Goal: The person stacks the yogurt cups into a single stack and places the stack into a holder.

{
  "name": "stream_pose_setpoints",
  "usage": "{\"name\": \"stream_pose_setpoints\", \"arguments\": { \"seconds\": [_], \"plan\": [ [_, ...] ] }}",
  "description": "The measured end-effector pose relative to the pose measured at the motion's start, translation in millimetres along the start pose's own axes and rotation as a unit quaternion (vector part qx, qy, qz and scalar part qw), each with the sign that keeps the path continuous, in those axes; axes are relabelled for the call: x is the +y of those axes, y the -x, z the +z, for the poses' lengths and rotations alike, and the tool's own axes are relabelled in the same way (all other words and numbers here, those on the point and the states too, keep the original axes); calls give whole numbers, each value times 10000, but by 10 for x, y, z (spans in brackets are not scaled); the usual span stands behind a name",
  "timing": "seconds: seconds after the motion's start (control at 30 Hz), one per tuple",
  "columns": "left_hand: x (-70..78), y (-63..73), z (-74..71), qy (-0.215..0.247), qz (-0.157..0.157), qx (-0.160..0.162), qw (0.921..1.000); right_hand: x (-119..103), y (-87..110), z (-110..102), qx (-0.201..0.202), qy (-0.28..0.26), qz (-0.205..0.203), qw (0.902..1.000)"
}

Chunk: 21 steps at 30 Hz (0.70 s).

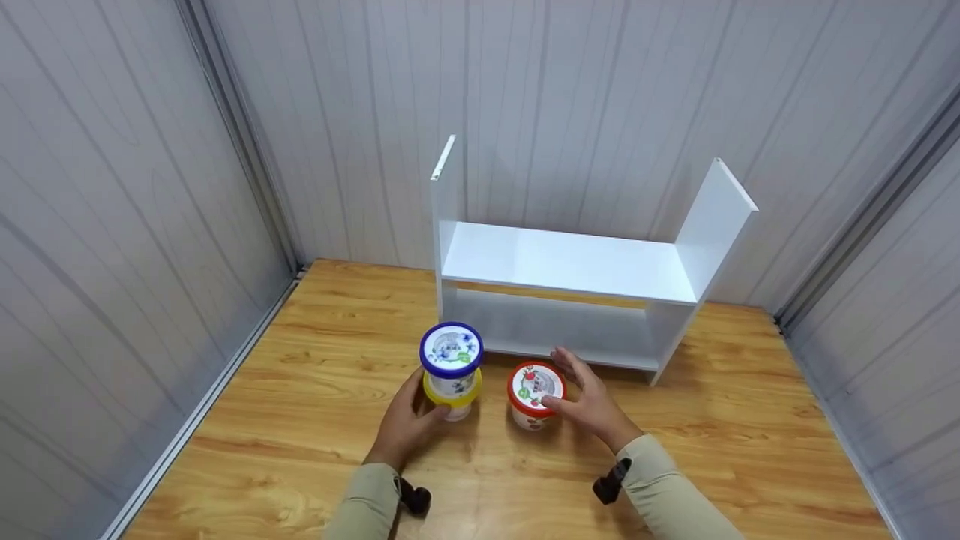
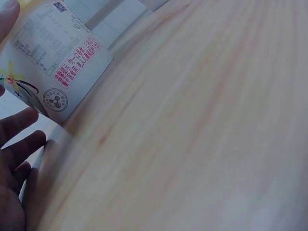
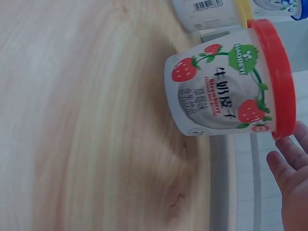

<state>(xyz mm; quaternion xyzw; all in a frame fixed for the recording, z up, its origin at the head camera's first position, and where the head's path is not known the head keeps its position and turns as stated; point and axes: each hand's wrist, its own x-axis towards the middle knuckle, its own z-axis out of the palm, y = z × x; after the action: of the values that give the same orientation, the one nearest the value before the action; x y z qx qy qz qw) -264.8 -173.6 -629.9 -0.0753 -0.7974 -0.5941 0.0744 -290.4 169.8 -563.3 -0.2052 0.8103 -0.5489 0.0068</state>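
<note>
A blue-lidded tub (image 1: 451, 350) stands on top of a yellow-lidded tub (image 1: 466, 396) on the wooden table. My left hand (image 1: 407, 427) grips the yellow-lidded tub from the left, its thumb along the near side of the lid. In the left wrist view the lower fingers hang loose beside the white wall of this tub (image 2: 62, 57). To the right sits a red-lidded strawberry tub (image 1: 526, 391), upright. My right hand (image 1: 596, 409) is at its right side, fingers spread, the thumb overlapping the lid in the head view. In the right wrist view the fingertips (image 3: 284, 144) lie right at the red rim.
A white two-level shelf (image 1: 570, 259) with tall side panels stands just behind the tubs. Its lower board (image 1: 562, 326) lies close to the table. Panelled walls (image 1: 360, 112) enclose the wooden table (image 1: 300, 420) at the back and both sides.
</note>
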Motion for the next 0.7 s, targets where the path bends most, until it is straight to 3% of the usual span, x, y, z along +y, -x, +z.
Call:
{"name": "stream_pose_setpoints", "arguments": {
  "seconds": [0.37, 0.7],
  "plan": [
    [0, 12, 0, 105, -218, -20, 9997, 135, 56, 39, -84, -199, -101, 9997],
    [8, 4, 11, 232, -39, -96, 9997, 226, 107, 56, -174, -390, -5, 9991]
  ]
}}
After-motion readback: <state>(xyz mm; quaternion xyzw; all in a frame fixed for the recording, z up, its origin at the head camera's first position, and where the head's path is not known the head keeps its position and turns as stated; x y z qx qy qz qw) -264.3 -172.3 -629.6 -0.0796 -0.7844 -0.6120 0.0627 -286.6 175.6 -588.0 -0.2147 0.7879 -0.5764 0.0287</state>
